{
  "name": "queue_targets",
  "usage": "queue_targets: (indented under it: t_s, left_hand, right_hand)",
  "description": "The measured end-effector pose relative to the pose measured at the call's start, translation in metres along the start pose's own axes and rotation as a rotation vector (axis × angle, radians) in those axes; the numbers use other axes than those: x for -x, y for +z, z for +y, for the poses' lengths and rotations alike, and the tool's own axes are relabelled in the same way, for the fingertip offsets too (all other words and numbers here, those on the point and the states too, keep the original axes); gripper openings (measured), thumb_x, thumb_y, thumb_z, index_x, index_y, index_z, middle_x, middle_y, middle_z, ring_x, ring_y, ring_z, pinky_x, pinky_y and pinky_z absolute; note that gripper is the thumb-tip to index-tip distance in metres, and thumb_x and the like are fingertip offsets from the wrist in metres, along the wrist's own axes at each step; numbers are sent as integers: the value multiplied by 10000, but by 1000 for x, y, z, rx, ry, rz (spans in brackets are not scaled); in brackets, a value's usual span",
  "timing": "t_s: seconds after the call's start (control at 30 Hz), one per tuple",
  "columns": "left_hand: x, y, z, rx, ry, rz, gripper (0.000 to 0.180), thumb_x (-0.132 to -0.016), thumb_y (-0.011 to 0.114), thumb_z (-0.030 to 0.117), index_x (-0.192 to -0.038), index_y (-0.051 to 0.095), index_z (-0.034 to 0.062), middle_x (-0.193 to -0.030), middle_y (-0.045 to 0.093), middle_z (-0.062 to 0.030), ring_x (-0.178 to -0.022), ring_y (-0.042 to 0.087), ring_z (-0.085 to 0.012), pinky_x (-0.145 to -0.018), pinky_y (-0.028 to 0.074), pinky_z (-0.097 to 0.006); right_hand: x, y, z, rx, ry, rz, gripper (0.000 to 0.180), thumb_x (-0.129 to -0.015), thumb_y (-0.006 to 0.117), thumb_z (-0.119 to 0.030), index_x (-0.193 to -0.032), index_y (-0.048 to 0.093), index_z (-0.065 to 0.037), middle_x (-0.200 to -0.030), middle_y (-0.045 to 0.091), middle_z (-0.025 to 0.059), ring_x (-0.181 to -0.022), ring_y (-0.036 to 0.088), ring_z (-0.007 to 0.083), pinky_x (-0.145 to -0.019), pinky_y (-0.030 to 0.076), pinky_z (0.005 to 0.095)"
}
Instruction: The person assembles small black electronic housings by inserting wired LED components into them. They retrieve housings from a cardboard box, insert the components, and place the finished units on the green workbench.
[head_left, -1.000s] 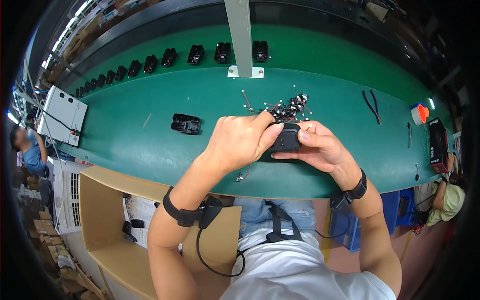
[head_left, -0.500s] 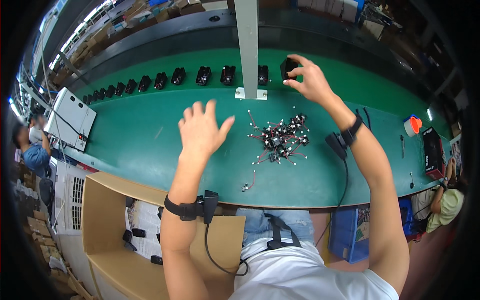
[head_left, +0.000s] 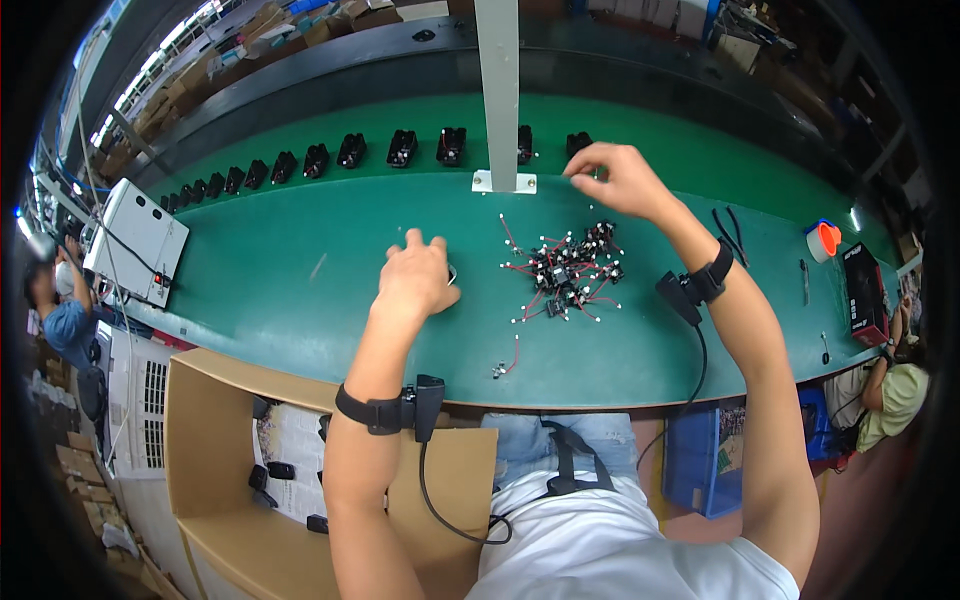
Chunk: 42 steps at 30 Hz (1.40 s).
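Note:
My left hand [head_left: 418, 282] is lowered to the green tabletop, fingers curled downward. A thin dark-and-pale edge of some small thing [head_left: 453, 274] peeks out by its index finger; the rest is hidden under the hand. Over the table's far side, my right hand [head_left: 622, 182] has thumb and index finger bent toward each other, slightly apart, with nothing seen between them. Just beyond its fingertips stands a black plastic housing [head_left: 578, 143]. A tangled heap of small black parts with red wires [head_left: 565, 275] lies between my hands, and a single wired part [head_left: 502, 370] sits nearer to me.
Several black housings [head_left: 402, 148] line the green back strip. A pale metal post [head_left: 500, 100] rises at the table's far edge. A white machine [head_left: 140, 240] stands left, an open cardboard box [head_left: 215, 450] below it. An orange cup [head_left: 824, 241] and black box [head_left: 865, 295] stand right.
My right hand has let go of the black housing, which now stands on the back strip, and drawn slightly back. My left hand has moved down and right, its fingers curling from spread.

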<state>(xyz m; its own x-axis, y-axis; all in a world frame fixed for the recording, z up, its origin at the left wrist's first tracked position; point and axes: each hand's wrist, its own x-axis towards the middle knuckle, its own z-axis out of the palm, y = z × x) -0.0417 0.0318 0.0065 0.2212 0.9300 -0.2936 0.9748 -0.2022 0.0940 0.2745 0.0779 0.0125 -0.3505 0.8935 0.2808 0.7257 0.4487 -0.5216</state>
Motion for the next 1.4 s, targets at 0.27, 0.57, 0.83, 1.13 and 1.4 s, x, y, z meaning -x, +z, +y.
queue_targets:
  t_s: [0.27, 0.57, 0.83, 1.13, 1.4]
  left_hand:
    - [-9, 19, 6, 140, 296, 153, 811, -679, 786, 99, -1394, 407, 47, -1283, 499, -213, -1204, 528, -409, -1010, 506, -466]
    - [-11, 13, 7, 61, 289, 141, 817, -695, 789, 149, -1411, 406, 59, -1322, 508, -208, -1234, 521, -397, -1013, 500, -468]
    - [-6, 14, 12, 76, 263, 147, 840, -664, 774, 96, -1407, 390, 22, -1264, 550, -210, -1174, 555, -392, -998, 503, -449]
    - [-5, 12, 15, 175, 383, 144, 720, -620, 743, 65, -1267, 430, 15, -1180, 554, -221, -1090, 575, -419, -936, 497, -455]
    - [-6, 13, 14, 494, 553, 295, 756, -631, 740, 97, -1340, 479, 61, -1209, 524, -172, -1111, 574, -383, -953, 491, -440]
  right_hand:
    - [-33, 57, -72, 396, 289, -531, 428, -794, 764, -488, -915, 773, -77, -951, 744, 154, -908, 716, 334, -815, 574, 426]
    - [-15, 50, -48, 1, 89, -319, 176, -750, 735, -196, -799, 742, -26, -769, 731, 116, -727, 706, 237, -712, 556, 361]
    - [149, -138, 78, 544, 607, 79, 224, -784, 689, -178, -842, 711, 37, -761, 698, 161, -738, 683, 231, -682, 534, 363]
    - [128, -69, 43, 9, 303, 80, 273, -823, 705, -98, -1078, 718, -4, -1046, 734, 128, -895, 696, 226, -807, 562, 349]
    - [69, 11, 29, -17, 258, -21, 167, -798, 729, -88, -961, 736, -51, -937, 712, 108, -808, 697, 217, -764, 564, 351]
